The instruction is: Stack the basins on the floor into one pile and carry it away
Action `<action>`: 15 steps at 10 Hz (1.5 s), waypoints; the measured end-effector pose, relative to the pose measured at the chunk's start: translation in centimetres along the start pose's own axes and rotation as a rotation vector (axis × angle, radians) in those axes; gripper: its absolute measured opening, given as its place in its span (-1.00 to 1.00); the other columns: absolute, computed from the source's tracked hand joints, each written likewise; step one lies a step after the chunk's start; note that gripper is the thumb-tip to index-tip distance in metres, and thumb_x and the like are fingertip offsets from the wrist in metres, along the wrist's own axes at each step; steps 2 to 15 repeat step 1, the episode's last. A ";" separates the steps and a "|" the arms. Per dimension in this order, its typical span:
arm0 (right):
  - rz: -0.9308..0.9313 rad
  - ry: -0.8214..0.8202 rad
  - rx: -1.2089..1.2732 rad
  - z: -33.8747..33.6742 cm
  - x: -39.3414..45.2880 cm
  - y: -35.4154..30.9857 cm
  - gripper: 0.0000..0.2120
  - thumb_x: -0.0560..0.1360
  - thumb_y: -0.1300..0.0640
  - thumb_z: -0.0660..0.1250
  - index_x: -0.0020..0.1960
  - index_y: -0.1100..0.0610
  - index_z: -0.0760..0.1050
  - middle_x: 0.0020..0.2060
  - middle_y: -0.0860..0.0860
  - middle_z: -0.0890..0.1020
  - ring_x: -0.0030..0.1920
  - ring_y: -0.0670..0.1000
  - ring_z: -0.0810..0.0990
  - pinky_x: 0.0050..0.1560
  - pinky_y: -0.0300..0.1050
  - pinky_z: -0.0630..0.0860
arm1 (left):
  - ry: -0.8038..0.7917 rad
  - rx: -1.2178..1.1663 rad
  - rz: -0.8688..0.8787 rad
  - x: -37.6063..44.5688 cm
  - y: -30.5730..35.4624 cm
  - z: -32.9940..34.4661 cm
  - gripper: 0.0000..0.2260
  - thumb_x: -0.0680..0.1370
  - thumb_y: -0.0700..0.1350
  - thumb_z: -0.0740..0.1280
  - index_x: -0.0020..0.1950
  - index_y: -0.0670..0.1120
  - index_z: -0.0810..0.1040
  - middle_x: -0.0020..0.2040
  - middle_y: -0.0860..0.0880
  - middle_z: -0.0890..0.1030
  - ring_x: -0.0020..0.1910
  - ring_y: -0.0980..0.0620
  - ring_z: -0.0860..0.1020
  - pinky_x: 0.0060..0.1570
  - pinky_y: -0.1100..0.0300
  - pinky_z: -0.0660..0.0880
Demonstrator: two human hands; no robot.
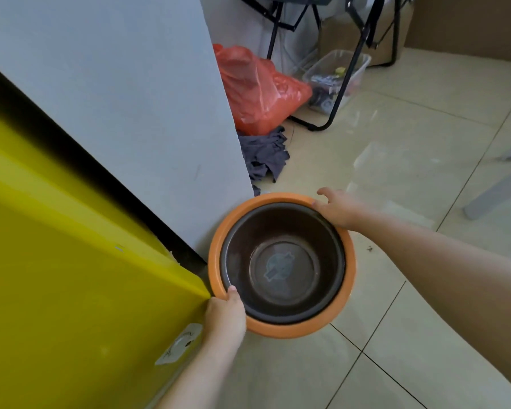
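Note:
A dark brown basin (283, 270) sits nested inside an orange basin (350, 270), forming one pile in the middle of the view, over the tiled floor. My left hand (226, 312) grips the orange rim at its near left, thumb on top. My right hand (337, 208) holds the far right rim, fingers curled over the edge. The pile sits right beside the corner of a white panel. I cannot tell whether it rests on the floor or is lifted.
A yellow cabinet (71, 276) and a white panel (130, 98) stand at the left. Behind the panel lie a red plastic bag (257, 87), grey cloth (263, 154), a clear storage box (337, 75) and black folding chair legs (345, 78). Beige tiles (410, 160) extend right.

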State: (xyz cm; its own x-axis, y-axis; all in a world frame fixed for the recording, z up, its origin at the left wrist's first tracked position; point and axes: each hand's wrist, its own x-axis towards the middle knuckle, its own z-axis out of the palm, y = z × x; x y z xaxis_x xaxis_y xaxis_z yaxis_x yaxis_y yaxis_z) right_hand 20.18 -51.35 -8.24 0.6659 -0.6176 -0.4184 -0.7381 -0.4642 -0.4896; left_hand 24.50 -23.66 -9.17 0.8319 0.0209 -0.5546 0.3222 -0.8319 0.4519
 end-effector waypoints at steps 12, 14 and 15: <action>-0.020 0.109 -0.084 -2.4 -1.9 -0.4 -0.48 0.64 -0.13 0.14 0.51 0.11 0.30 0.41 0.20 0.45 0.35 0.23 0.48 0.34 0.13 0.45 | 0.033 0.232 0.106 -1.5 1.2 -2.7 -0.58 0.61 0.08 0.18 0.34 -0.16 0.44 0.21 -0.14 0.60 0.00 -0.09 0.54 -0.14 0.08 0.46; -0.020 0.109 -0.084 -2.4 -1.9 -0.4 -0.48 0.64 -0.13 0.14 0.51 0.11 0.30 0.41 0.20 0.45 0.35 0.23 0.48 0.34 0.13 0.45 | 0.033 0.232 0.106 -1.5 1.2 -2.7 -0.58 0.61 0.08 0.18 0.34 -0.16 0.44 0.21 -0.14 0.60 0.00 -0.09 0.54 -0.14 0.08 0.46; -0.020 0.109 -0.084 -2.4 -1.9 -0.4 -0.48 0.64 -0.13 0.14 0.51 0.11 0.30 0.41 0.20 0.45 0.35 0.23 0.48 0.34 0.13 0.45 | 0.033 0.232 0.106 -1.5 1.2 -2.7 -0.58 0.61 0.08 0.18 0.34 -0.16 0.44 0.21 -0.14 0.60 0.00 -0.09 0.54 -0.14 0.08 0.46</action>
